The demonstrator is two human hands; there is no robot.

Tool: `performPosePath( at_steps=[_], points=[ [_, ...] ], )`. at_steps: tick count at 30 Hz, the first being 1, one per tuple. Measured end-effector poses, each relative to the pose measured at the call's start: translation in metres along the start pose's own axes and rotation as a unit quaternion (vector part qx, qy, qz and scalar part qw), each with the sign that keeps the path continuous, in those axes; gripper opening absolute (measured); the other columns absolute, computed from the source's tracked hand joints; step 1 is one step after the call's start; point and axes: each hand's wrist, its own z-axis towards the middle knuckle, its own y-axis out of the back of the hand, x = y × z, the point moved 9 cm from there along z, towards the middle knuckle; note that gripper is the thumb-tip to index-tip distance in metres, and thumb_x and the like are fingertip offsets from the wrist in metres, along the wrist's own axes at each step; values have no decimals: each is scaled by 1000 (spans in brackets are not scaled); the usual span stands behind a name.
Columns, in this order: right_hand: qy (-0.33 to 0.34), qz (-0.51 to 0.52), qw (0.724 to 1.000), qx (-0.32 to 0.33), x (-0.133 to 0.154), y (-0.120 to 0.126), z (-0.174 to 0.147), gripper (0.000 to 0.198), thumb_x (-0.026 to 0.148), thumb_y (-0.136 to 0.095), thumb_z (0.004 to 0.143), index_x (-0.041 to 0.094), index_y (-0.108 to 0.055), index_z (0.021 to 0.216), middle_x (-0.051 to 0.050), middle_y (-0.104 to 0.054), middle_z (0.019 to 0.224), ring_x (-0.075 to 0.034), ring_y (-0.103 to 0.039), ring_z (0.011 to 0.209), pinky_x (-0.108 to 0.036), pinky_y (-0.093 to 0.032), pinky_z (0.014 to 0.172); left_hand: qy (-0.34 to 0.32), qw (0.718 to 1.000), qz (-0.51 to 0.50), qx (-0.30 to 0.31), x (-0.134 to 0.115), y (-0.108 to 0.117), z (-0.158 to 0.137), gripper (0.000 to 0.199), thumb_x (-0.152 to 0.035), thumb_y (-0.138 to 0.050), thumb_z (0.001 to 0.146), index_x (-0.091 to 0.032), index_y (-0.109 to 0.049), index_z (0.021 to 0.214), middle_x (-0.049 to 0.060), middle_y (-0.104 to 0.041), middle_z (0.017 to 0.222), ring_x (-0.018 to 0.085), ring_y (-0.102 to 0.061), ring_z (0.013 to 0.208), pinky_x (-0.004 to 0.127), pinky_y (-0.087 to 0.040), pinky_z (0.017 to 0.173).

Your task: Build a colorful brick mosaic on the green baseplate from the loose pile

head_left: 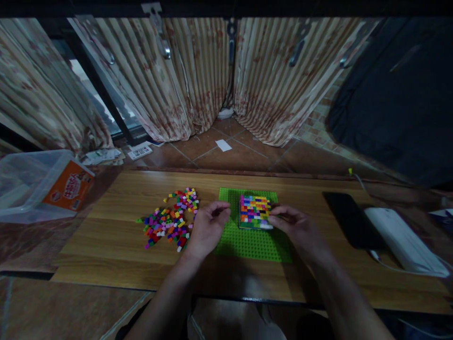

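A multicoloured block of small toy bricks (255, 211) stands on a green studded baseplate (253, 244). White pieces show at its front right corner. My right hand (297, 229) is at the block's right side, thumb and fingers drawn together against that edge; whether a brick is between them is hidden. On the other side, my left hand (211, 226) hovers over the baseplate's left edge, apart from the block. Its fingers are curled toward the thumb, and anything they hold is too small to see. Left of this hand lies a loose pile of small bricks (164, 222) in many colours.
A black phone (350, 219) and a white power bank (403, 241) with a cable lie at the right of the wooden table (113, 236). A clear plastic tub (35, 189) with an orange label stands beyond the left end. Curtains (198, 75) hang behind.
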Motion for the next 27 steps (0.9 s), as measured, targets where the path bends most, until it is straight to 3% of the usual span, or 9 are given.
performPosePath(
  at_steps=[3, 5, 7, 11, 16, 22, 27],
  points=[
    [-7, 66, 993, -94, 0, 21, 1, 24, 42, -79, 67, 21, -69, 71, -1, -67, 77, -15, -61, 72, -28, -49, 66, -24, 999, 34, -17, -6, 24, 7, 16, -24, -64, 78, -15, -72, 88, 2, -69, 78, 14, -62, 72, 24, -49, 67],
    [-10, 88, 987, -136, -1, 30, -1, 22, 41, -78, 69, 21, -69, 72, 0, -66, 74, -13, -60, 70, -26, -48, 65, -17, 998, 55, -34, -5, 44, 11, 17, -25, -63, 79, -15, -71, 89, 1, -68, 74, 14, -60, 65, 24, -48, 61],
    [-20, 83, 982, -167, -4, 35, -3, 23, 40, -79, 67, 21, -70, 74, 1, -67, 75, -13, -60, 71, -26, -48, 66, -11, 996, 76, -43, -4, 64, 14, 17, -25, -62, 78, -14, -71, 89, 1, -67, 71, 14, -60, 62, 24, -49, 58],
    [-42, 38, 981, -187, -6, 34, -7, 29, 44, -80, 63, 22, -72, 80, 0, -70, 81, -16, -62, 77, -30, -49, 71, -48, 984, 173, -21, -9, 87, 14, 14, -16, -59, 77, -15, -71, 84, 5, -72, 80, 18, -67, 78, 27, -51, 73],
    [-56, 1, 984, -171, -4, 26, -9, 29, 45, -78, 63, 23, -72, 80, 1, -70, 81, -16, -62, 78, -28, -49, 71, -69, 934, 350, 24, -6, 78, 8, 21, -12, -54, 78, -18, -72, 86, 5, -73, 80, 19, -67, 75, 28, -51, 71],
    [-58, -48, 981, -178, 1, 23, -10, 29, 47, -77, 61, 23, -72, 77, -1, -70, 75, -19, -63, 74, -29, -48, 64, -102, 890, 444, 31, -14, 54, 3, 28, -14, -56, 80, -21, -70, 103, 8, -72, 107, 22, -67, 98, 32, -50, 89],
    [-63, -56, 983, -165, 7, 17, -11, 31, 48, -76, 58, 22, -73, 75, -2, -72, 78, -21, -64, 78, -31, -49, 67, -101, 852, 512, 32, -11, 42, 1, 29, -18, -61, 79, -18, -67, 107, 12, -69, 113, 25, -65, 104, 34, -50, 93]
  ],
)
